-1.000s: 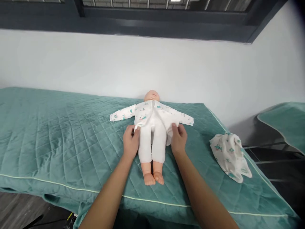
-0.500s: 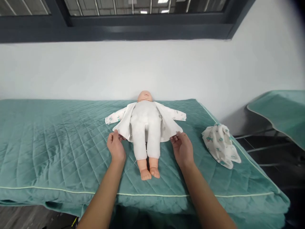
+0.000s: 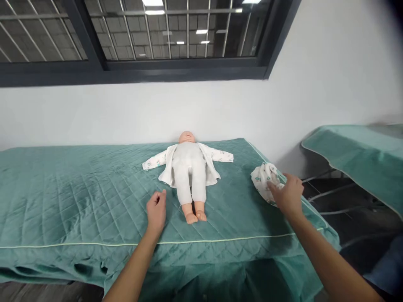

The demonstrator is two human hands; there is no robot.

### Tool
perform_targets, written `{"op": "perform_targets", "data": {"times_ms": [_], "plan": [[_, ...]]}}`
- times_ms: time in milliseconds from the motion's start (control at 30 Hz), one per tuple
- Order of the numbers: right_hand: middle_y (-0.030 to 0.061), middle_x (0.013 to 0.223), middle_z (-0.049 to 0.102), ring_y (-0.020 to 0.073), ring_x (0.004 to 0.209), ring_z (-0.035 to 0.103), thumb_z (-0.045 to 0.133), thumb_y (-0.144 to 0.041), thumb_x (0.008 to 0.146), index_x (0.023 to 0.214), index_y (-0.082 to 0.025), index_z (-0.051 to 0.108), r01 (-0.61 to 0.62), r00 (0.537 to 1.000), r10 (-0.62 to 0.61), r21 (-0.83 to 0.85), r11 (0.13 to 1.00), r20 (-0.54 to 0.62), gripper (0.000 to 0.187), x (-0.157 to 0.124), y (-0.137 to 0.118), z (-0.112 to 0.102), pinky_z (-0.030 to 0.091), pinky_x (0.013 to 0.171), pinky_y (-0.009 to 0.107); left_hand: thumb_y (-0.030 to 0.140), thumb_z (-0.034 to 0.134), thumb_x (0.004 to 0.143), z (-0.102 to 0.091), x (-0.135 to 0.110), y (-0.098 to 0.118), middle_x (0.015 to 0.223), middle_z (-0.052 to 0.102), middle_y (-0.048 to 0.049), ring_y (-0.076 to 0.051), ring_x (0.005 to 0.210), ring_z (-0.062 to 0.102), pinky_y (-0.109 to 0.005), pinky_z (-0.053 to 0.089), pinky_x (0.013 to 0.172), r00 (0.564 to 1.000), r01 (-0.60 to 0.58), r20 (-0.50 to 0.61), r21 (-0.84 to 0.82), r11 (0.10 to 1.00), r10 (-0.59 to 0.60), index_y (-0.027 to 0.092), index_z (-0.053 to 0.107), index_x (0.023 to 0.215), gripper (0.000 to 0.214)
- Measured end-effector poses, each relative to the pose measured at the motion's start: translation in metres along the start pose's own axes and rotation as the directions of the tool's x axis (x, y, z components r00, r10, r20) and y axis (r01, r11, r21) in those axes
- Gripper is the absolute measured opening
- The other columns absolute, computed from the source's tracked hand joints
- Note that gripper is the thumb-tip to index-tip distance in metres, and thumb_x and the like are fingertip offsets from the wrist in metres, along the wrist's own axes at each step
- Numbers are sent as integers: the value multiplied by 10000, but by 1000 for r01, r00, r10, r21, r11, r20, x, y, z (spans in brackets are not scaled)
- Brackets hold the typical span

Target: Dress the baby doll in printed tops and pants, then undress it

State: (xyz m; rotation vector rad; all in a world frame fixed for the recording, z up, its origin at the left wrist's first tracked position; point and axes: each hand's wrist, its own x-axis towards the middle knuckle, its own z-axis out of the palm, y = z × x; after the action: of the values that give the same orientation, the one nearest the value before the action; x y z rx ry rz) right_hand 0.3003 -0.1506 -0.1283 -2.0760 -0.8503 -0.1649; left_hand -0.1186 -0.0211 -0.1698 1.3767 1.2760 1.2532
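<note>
A baby doll (image 3: 188, 167) lies on its back on the green quilted mattress (image 3: 78, 188), head toward the wall. Its printed white jacket (image 3: 166, 167) is spread apart at the front, showing the white body suit. My left hand (image 3: 156, 209) hovers just left of the doll's feet, fingers loosely apart, holding nothing. My right hand (image 3: 287, 195) has reached to the crumpled printed garment (image 3: 262, 180) near the mattress's right edge, fingers touching or closing on it; the grip is partly hidden.
A white wall and a dark-framed window (image 3: 141, 37) stand behind the bed. A second green-covered bed (image 3: 355, 155) is to the right, across a dark floor gap. The mattress's front edge has a pale piping line.
Both hands let go of the jacket flaps they had pulled apart. My right hand moved right to the crumpled garment; my left hand drew back toward me.
</note>
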Motion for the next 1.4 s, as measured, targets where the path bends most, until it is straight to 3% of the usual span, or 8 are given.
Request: {"op": "perform_targets", "data": {"times_ms": [200, 433, 567, 667, 933, 1033, 1233, 1400], "plan": [[43, 600, 573, 341, 769, 624, 820, -245, 545, 606, -260, 456, -146, 956, 142, -4, 989, 257, 369, 25, -12, -6, 463, 821, 569, 559, 546, 891, -4, -15, 23, 548, 388, 51, -124, 565, 369, -266, 299, 576, 985, -24, 171, 103, 994, 7, 209, 400, 584, 487], [-9, 753, 703, 179, 627, 599, 757, -323, 681, 875, -223, 713, -11, 824, -138, 260, 966, 549, 223, 18, -115, -29, 446, 598, 297, 418, 565, 899, 1, -19, 62, 683, 606, 2, -176, 689, 555, -300, 402, 693, 878, -152, 473, 144, 978, 67, 200, 590, 704, 293], [-21, 830, 718, 177, 736, 604, 781, -249, 667, 961, -243, 755, 260, 604, -506, 448, 855, 616, 295, -6, -199, -51, 447, 666, 274, 344, 676, 843, 11, -20, 120, 1099, 694, -64, -223, 1046, 634, -318, 460, 870, 859, -258, 444, -56, 965, 255, 228, 659, 1059, 246], [-14, 978, 737, 187, 820, 627, 727, -245, 729, 1040, -267, 749, 411, 431, -617, 465, 784, 659, 313, -26, -261, -74, 453, 720, 288, 316, 712, 829, 10, -18, 173, 1364, 594, -80, -245, 1297, 528, -329, 421, 1033, 764, -461, 425, -166, 872, 485, 246, 613, 1234, 423], [19, 983, 718, 163, 827, 622, 746, -383, 801, 1059, -255, 712, 276, 166, -671, 620, 735, 722, 290, -41, -343, -118, 476, 718, 305, 277, 657, 847, -40, -7, 256, 979, 687, -20, -195, 934, 618, -332, 479, 860, 620, -611, 611, -18, 792, 492, 195, 666, 942, 126], [-2, 856, 679, 128, 703, 568, 747, -369, 813, 999, -241, 714, 213, 199, -688, 654, 726, 698, 228, -45, -354, -127, 442, 631, 281, 232, 659, 833, -64, -4, 269, 909, 666, -6, -159, 877, 607, -301, 478, 825, 584, -675, 575, -48, 736, 573, 192, 639, 863, 53], [-26, 725, 600, 108, 630, 517, 776, -275, 810, 883, -215, 672, 169, 439, -751, 776, 607, 492, 140, -51, -378, -133, 414, 573, 252, 287, 722, 813, -86, -5, 290, 970, 662, -21, -173, 938, 630, -343, 507, 903, 586, -704, 484, -94, 704, 650, 200, 613, 892, 161], [-6, 837, 658, 124, 731, 608, 780, -323, 832, 971, -207, 657, 136, 381, -837, 871, 471, 393, 219, -59, -405, -128, 478, 624, 237, 349, 810, 741, -75, -4, 306, 1235, 652, -72, -269, 1184, 608, -371, 514, 947, 562, -614, 478, -306, 728, 675, 234, 610, 1153, 472]]}}
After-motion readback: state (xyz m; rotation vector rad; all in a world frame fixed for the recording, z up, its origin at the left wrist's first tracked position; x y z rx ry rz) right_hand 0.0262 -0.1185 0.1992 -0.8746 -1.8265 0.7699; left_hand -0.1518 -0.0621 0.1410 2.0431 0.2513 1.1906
